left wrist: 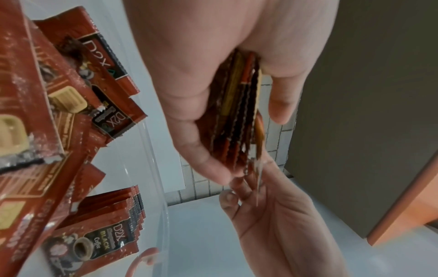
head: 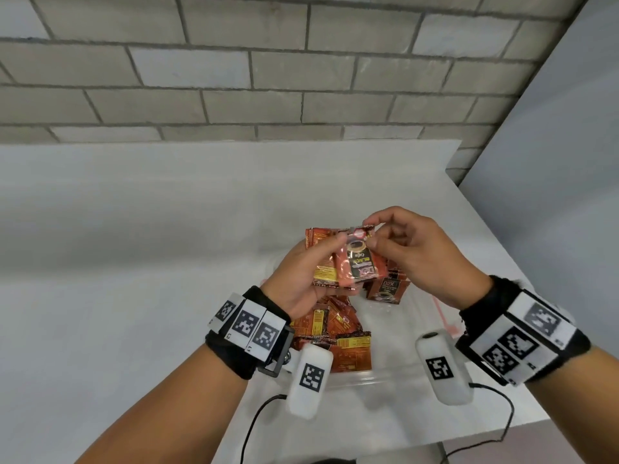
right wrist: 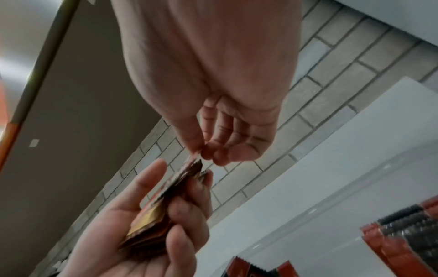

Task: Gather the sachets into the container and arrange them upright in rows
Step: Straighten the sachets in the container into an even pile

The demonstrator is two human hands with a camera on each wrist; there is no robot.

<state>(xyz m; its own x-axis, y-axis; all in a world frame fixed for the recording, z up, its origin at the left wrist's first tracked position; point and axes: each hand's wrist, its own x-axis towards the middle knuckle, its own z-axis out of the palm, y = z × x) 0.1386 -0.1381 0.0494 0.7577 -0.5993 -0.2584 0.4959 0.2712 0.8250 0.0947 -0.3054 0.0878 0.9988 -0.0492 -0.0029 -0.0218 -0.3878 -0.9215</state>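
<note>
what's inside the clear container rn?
Inside the clear container: loose sachets lying flat in a pile, plus an upright row. The left hand and its held stack cover the far part.

Glossy foil sachets, clear plastic container, matt white table.
Coffee sachets (head: 355,262) look like shiny red-brown foil film with crimped, saw-tooth edges; glare on top one. Container (left wrist: 151,168) clear smooth plastic, faint reflections on wall. Table (head: 134,229) matt white, smooth. Wall (head: 234,78) grey brick, rough and matt. Wrist bands (head: 482,304) black cloth with paper-like printed tags.
</note>
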